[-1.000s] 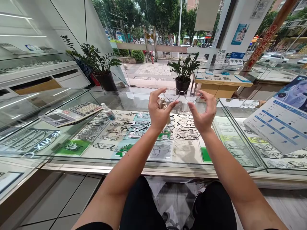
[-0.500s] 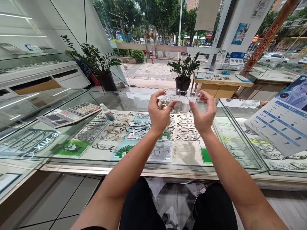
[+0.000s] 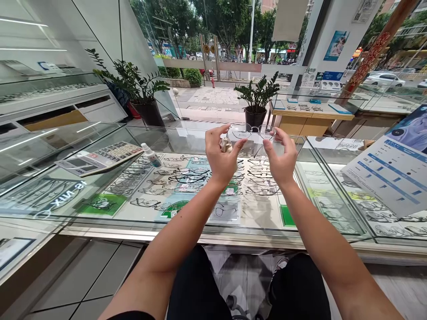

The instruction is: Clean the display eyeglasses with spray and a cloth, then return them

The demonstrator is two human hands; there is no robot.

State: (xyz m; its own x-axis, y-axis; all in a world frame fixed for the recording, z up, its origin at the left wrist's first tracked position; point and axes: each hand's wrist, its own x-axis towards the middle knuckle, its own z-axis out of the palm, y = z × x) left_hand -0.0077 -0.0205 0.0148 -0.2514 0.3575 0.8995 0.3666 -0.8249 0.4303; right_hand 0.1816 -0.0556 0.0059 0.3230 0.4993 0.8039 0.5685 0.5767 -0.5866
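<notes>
The glasses [image 3: 255,129] are up above the glass worktop [image 3: 187,138], level between both hands. The fingers of the left hand [image 3: 222,155] and of the right hand [image 3: 283,156] close lightly on opposite ends of the frame, seemingly so most of both lenses stays uncovered. A crumpled cloth [image 3: 226,145] sits in the left palm, probably tucked there to free those fingertips. The bottle [image 3: 151,155] and calculator [image 3: 100,158] stand aside, leaving elbow room.

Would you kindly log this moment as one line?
left hand: holds eyeglasses, cloth | right hand: holds eyeglasses' other side | below: glass display case | on case: bottle, calculator
</notes>
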